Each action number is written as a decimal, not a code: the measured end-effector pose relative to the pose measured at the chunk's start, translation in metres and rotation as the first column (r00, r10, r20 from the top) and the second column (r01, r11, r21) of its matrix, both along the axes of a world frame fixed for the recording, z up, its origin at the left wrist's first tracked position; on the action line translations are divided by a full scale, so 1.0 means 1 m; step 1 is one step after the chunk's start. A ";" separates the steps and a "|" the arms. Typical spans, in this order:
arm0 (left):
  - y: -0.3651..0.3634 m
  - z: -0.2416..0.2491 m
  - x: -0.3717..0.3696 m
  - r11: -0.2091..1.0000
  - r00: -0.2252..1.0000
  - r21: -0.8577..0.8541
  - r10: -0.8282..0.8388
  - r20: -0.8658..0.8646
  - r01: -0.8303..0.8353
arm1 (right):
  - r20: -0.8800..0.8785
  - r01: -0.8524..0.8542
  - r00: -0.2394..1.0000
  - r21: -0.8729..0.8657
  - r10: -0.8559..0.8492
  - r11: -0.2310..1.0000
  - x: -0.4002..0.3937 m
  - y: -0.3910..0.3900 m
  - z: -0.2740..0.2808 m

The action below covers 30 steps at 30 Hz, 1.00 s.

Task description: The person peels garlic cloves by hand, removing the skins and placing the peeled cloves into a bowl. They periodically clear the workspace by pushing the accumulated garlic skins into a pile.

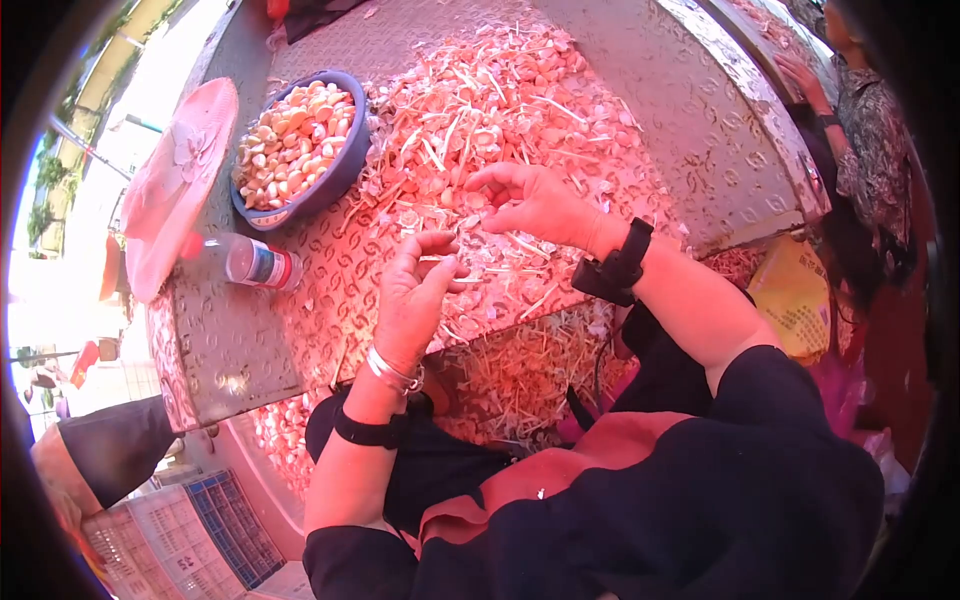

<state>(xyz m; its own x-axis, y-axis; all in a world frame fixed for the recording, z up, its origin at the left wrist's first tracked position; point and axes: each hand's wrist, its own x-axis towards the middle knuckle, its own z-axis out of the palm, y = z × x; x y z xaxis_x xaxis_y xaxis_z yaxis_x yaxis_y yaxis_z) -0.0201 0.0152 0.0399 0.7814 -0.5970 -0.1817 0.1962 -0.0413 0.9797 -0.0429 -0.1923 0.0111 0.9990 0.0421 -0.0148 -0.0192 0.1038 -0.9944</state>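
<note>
My left hand (412, 295), with a bracelet and black band at its wrist, is held over the front of the metal table (235, 335). Its fingers curl in toward the thumb, and whatever lies between them is too small to make out. Just to the right, my right hand (540, 207) hovers above the litter, thumb and forefinger apart, nothing visible between them. Both are near a heap of papery garlic skins and stalks (490, 110). A blue bowl (352, 160) at the upper left is full of peeled garlic cloves (295, 145).
A clear plastic bottle (262, 263) and a wide-brimmed hat (185, 180) are at the table's left side. Plastic crates (190, 530) stand low on the left. More stalks (530, 370) lie below the table edge. At right are a yellow sack (790, 300) and another person (870, 150).
</note>
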 end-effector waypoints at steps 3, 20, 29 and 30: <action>-0.020 -0.014 -0.001 0.995 0.993 -0.090 0.021 -0.120 -0.032 | 0.070 0.038 0.997 -0.243 -0.022 0.969 -0.007 0.015 0.005; -0.021 -0.035 0.005 0.987 0.886 -0.073 0.095 -0.453 -0.143 | 0.360 0.120 0.913 -0.689 0.193 0.715 -0.005 0.023 0.005; -0.021 -0.032 0.004 0.995 0.892 -0.084 0.004 -0.453 -0.048 | 0.292 0.024 0.906 -0.757 0.306 0.653 -0.009 0.019 0.007; -0.020 -0.035 0.004 0.996 0.909 -0.085 0.000 -0.417 -0.039 | 0.290 0.021 0.907 -0.757 0.307 0.653 -0.011 0.020 0.007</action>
